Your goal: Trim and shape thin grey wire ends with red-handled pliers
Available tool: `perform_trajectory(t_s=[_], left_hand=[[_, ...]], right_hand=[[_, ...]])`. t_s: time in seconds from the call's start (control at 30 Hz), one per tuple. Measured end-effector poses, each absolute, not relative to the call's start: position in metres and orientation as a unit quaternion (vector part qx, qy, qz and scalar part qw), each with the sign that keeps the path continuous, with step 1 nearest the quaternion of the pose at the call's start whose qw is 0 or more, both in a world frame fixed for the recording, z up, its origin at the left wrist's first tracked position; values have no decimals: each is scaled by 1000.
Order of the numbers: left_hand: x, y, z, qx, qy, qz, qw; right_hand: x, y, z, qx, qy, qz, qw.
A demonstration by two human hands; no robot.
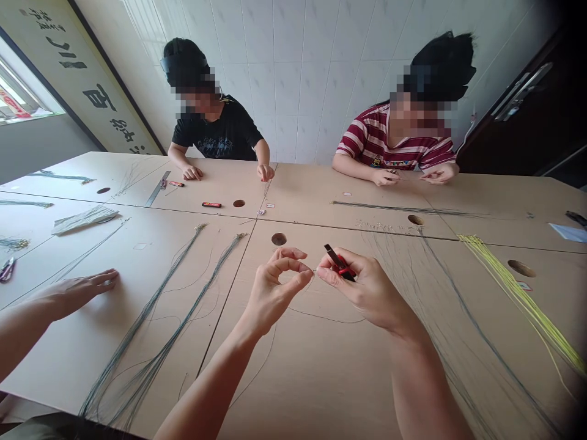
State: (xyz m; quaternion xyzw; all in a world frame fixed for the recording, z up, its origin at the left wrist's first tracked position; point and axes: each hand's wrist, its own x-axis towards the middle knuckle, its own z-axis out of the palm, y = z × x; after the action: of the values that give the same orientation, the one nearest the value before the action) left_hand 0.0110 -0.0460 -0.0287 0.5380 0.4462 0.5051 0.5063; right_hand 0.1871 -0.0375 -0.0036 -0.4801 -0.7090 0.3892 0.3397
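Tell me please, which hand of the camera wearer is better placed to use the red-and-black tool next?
Probably the right hand: it grips the tool. The left hand is pinched closed nearby, with no tool.

A dark-framed calligraphy panel (92, 70) is near the window (13, 91); at right, a dark door (498, 143) has a metal handle (523, 91). Before the tiled wall (293, 91) are a person in a black T-shirt (224, 131) and a person in a striped top (373, 131).
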Motion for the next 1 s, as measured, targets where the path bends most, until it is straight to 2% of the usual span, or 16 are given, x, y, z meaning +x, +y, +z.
perform_trajectory(t_s=[1.0], left_hand=[[13,-48,-27,558,434,507,493]], right_hand=[[189,-36,-4,-479,-693,422,336]])
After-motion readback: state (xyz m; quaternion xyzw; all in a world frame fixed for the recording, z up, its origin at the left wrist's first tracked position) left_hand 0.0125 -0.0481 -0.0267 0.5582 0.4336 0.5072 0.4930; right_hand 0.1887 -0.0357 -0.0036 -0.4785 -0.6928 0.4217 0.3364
